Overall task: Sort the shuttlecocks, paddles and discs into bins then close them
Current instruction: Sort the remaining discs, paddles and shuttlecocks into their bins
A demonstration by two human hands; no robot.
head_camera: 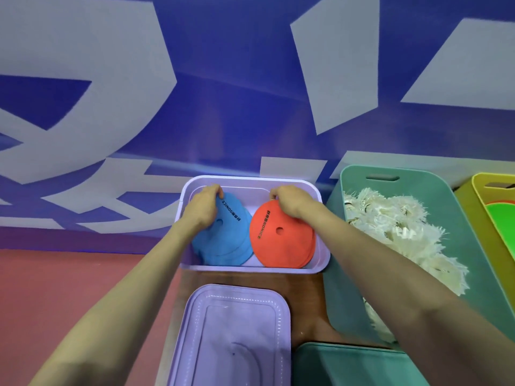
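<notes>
Both hands reach into the lilac bin [250,180]. The left hand [204,210] lies on the far left part of the blue discs [228,240], with its fingers curled over their far edge, gripping it. The right hand [291,203] lies on the far edge of the orange discs [281,243], its fingers likewise curled round the rim. The nearer part of each stack shows below the hand that holds it.

The two stacks stand side by side in the bin, blue on the left and orange on the right, tilted so that their faces turn toward the camera. The orange stack overlaps the right edge of the blue one. Each top disc is round and flat with a small hole in the middle and a line of black print beside the hole. Below the top discs the edges of more discs show, fanned slightly.

The bin sits at the far edge of the brown counter [306,296]. Its lilac lid [237,330] lies nearer the person, apart from it. Just right of the bin stands a teal bin [446,196] heaped with white shuttlecocks [390,218], which the right forearm crosses. Farther right is a yellow bin [479,188] with something green [501,218] inside. A teal lid [348,366] lies at the near right.
</notes>
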